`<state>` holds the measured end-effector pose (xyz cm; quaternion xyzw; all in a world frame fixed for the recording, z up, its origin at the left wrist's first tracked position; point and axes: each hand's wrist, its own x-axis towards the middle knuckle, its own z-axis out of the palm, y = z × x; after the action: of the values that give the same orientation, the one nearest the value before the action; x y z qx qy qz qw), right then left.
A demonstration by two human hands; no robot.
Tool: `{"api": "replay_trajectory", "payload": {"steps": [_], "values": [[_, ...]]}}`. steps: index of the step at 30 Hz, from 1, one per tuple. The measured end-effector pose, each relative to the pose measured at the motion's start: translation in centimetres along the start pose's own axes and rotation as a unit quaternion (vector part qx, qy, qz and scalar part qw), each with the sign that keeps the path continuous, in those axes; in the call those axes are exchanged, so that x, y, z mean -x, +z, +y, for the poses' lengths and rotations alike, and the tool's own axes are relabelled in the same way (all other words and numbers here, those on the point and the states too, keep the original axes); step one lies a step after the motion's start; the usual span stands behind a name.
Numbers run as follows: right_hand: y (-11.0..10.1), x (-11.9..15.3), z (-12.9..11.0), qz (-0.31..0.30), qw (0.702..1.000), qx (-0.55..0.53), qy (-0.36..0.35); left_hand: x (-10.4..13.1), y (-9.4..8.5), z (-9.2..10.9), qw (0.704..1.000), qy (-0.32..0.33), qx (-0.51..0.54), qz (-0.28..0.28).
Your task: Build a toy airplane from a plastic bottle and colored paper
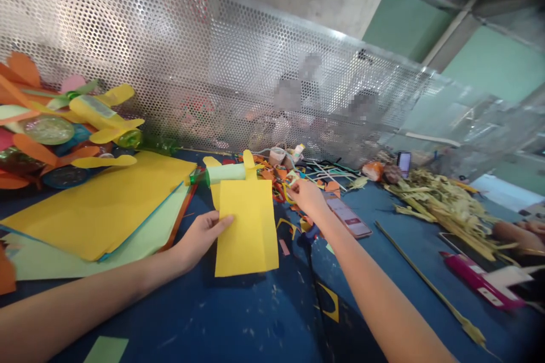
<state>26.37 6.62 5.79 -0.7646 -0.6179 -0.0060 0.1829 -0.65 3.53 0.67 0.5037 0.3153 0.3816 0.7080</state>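
A rectangular piece of yellow paper (pixel 247 232) is pinched at its left edge between the thumb and fingers of my left hand (pixel 208 233). Just behind the paper lies a green bottle (pixel 225 173) wrapped in pale green paper, with yellow paper wings. My right hand (pixel 305 194) reaches into the pile of coloured paper scraps (pixel 281 178), its fingers pressed together at something too small to make out. Right of that hand, a phone (pixel 348 216) lies on the blue table (pixel 238 317).
Stacked coloured sheets (pixel 128 204) and a heap of bottle planes (pixel 97 113) fill the left. Dry husks (pixel 443 204), a long stalk (pixel 426 275) and a magenta power strip (pixel 481 282) are at right. Behind stands a perforated metal screen (pixel 170 51). Another person's hand (pixel 522 235) shows at the right edge.
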Motion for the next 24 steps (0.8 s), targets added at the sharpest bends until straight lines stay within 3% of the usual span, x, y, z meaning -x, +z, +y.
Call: {"api": "replay_trajectory", "payload": {"steps": [7, 11, 18, 24], "values": [[2.6, -2.0, -1.1, -0.077, 0.992, 0.072, 0.069, 0.0, -0.1, 0.0, 1.000, 0.008, 0.006, 0.026], [2.7, -3.0, -1.1, -0.107, 0.989, 0.054, 0.082, -0.1, -0.1, 0.0, 0.999, 0.002, -0.005, 0.033], [0.3, -2.1, 0.5, -0.113, 0.987, -0.071, 0.085, -0.1, 0.0, 0.2, 1.000, -0.011, -0.014, 0.026], [-0.2, 1.0, 0.5, -0.119, 0.954, -0.269, 0.052, 0.0, 0.0, 0.1, 0.999, -0.006, -0.012, 0.030]]}}
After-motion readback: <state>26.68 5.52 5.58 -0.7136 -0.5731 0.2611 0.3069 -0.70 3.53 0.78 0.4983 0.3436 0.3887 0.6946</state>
